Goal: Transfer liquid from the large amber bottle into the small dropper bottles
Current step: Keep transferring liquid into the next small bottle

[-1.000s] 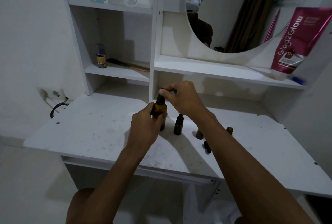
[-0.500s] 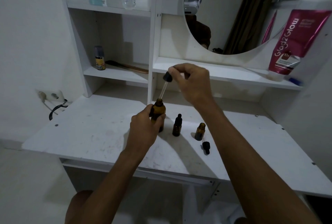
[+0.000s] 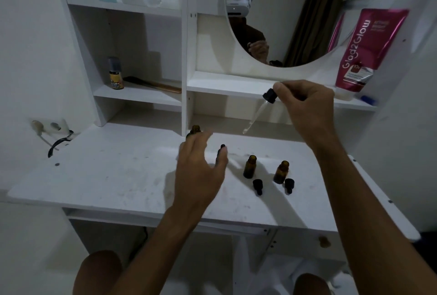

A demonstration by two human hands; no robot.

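The large amber bottle [image 3: 195, 130] stands open on the white desk [image 3: 118, 171], mostly hidden behind my left hand [image 3: 201, 169], whose fingers are spread and hold nothing. A capped small dropper bottle [image 3: 221, 149] peeks out beside that hand's thumb. My right hand [image 3: 305, 107] pinches the black bulb of the glass dropper [image 3: 259, 112], held tilted in the air to the right of the large bottle. Two small amber bottles [image 3: 249, 167] [image 3: 281, 171] stand open below it, each with a black dropper cap [image 3: 257, 186] [image 3: 289, 184] lying in front.
A shelf unit with a round mirror [image 3: 295, 18] rises behind the desk. A pink tube [image 3: 364, 51] leans on the right shelf. A small yellow bottle [image 3: 115, 74] and a brush [image 3: 153, 85] sit on the left shelf. A wall socket with a black cable [image 3: 56, 143] is at left.
My right hand lifted the dropper out of the large bottle and carried it up and to the right. My left hand let go of the large bottle and opened.
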